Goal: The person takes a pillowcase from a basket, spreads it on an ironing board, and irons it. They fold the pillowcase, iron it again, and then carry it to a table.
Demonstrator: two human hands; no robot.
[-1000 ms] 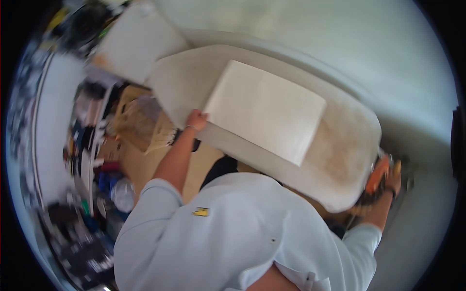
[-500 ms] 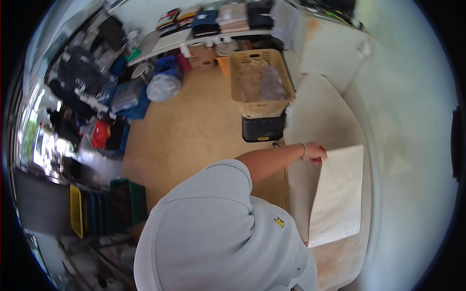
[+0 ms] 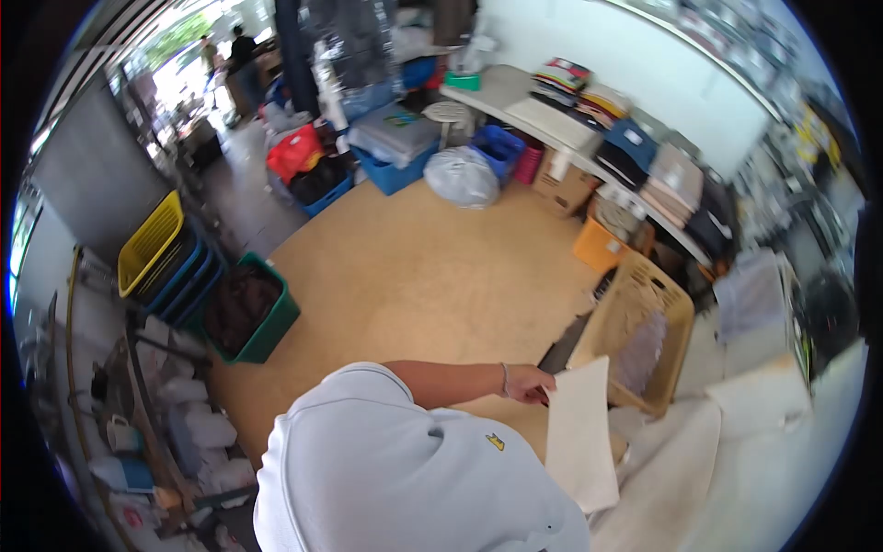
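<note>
My left hand point(image 3: 528, 384) is closed on the upper left corner of a flat, cream-coloured piece of cloth point(image 3: 581, 437). The cloth hangs as a long rectangle in front of my chest, its lower part smooth and slightly bent. Beside it on the right is the pale, stained padded board point(image 3: 676, 460). I cannot make out my right hand; the body and the cloth hide that side.
Beyond the cloth stands a yellow basket point(image 3: 679, 345) with fabric inside. A green bin point(image 3: 280, 322) holds dark cloth, near stacked baskets point(image 3: 152, 241). Folded garments point(image 3: 628, 152) lie on a shelf at the back. A grey-white bag point(image 3: 462, 178) sits on the floor.
My view has turned to the left, away from the padded board. The cloth has been carried off the board, still in my left hand. Fingertips at its lower corner no longer show.
</note>
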